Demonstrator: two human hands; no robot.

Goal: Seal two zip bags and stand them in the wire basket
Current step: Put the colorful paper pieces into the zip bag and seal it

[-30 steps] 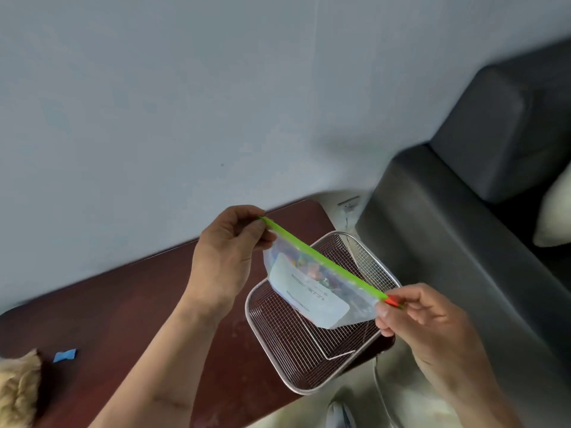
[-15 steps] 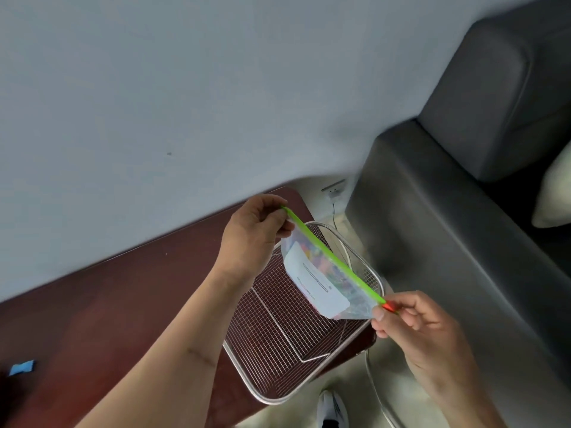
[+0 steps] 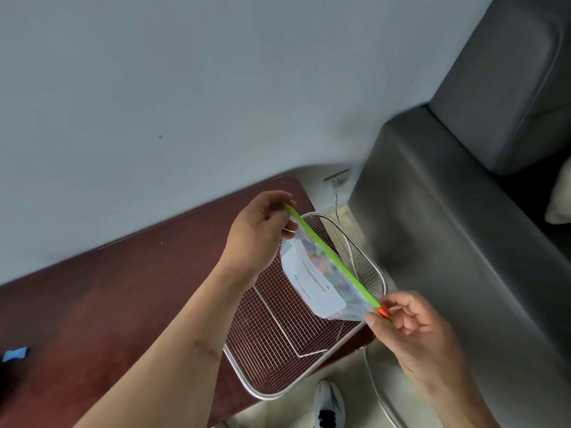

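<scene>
A clear zip bag point(image 3: 315, 282) with a green zip strip, a white label and colourful contents hangs stretched between both hands, just above the wire basket point(image 3: 278, 393). My left hand point(image 3: 256, 233) pinches the far end of the green strip. My right hand point(image 3: 408, 325) pinches the near end at the small red slider. The metal mesh basket sits on the right end of the dark red-brown table point(image 3: 102, 307) and holds nothing else that I can see. Only one bag is in view.
A grey sofa point(image 3: 457, 211) stands close on the right, with a pale cushion point(image 3: 560, 199) at the frame edge. A wall socket point(image 3: 338, 177) and cable run down behind the table. A blue scrap point(image 3: 15, 353) lies at the table's left. A white shoe point(image 3: 329, 406) shows below.
The view has swung right and down, so the table's left end and the tan object there have left the frame. Both hands keep their pinch on the bag above the basket.
</scene>
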